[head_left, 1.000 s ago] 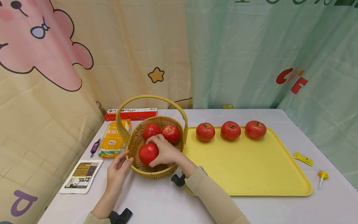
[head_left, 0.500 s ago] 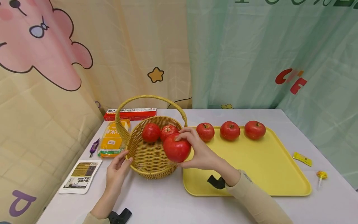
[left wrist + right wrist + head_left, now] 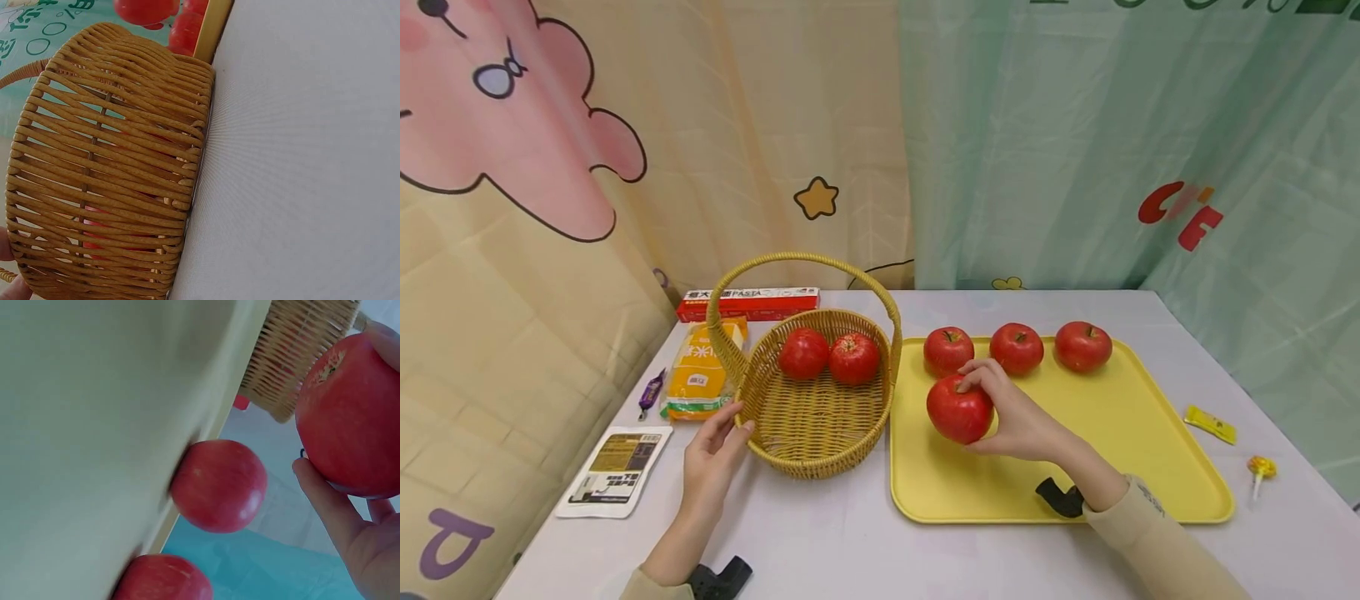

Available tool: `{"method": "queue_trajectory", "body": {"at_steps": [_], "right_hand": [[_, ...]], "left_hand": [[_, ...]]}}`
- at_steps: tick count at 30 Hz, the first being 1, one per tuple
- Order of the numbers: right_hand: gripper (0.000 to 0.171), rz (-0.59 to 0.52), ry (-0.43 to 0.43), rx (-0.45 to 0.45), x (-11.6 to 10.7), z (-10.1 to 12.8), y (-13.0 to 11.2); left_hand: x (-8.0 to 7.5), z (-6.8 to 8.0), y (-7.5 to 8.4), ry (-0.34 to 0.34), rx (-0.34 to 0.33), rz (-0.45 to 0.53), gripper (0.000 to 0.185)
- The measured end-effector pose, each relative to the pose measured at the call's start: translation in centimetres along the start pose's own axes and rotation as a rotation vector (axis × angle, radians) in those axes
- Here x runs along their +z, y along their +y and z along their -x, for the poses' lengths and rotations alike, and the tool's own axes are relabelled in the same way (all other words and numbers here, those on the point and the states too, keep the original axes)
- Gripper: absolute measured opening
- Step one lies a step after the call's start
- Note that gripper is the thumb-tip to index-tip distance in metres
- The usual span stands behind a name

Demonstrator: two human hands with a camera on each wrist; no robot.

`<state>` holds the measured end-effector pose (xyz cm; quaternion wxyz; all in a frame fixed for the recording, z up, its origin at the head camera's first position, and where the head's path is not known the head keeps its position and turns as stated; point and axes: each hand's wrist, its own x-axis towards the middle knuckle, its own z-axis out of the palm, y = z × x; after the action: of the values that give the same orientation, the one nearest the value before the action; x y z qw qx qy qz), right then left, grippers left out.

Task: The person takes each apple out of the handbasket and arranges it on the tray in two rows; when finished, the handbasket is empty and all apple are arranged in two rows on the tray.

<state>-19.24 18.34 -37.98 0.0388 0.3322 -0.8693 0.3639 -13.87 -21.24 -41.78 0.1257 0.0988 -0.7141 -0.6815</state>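
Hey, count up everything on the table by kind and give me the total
Apples: 6
Basket: 1
Tray: 1
Pasta box: 1
Packets: 4
Lollipop: 1
Total: 14

Bright, even light; blurry wrist views

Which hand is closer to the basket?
Left. The left hand touches the basket at its near rim; the right hand is off over the tray, holding an apple.
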Motion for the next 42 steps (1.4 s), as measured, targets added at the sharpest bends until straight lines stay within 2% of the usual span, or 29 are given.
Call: {"method": "queue_trajectory", "body": {"at_steps": [6,14,27,35,42], "right_hand": [[0.068,0.020,-0.088,0.055,0.3,0.6,1.3],[0.065,0.071,-0.136,0.045,1.0,0.7,2.3],[0.041,-0.009,-0.221,0.093,-0.2,1.1,2.0],[0.043,-0.086,-0.223,0.121,-0.2,0.9,2.1],[0.050,-0.061,-0.199,0.168,0.0,0.8,2.0]], "left_hand": [[0.0,0.0,0.0,0.007,-0.007,0.011,0.044],[0.0,0.1,0.1,-0.006,-0.001,-0.002,0.044],[0.0,0.0,0.0,0.000,-0.006,-0.004,0.044],[0.0,0.0,0.1,0.005,-0.013,-0.003,0.045],[0.0,0.1,0.2,-0.005,-0.009,-0.007,0.045]]}}
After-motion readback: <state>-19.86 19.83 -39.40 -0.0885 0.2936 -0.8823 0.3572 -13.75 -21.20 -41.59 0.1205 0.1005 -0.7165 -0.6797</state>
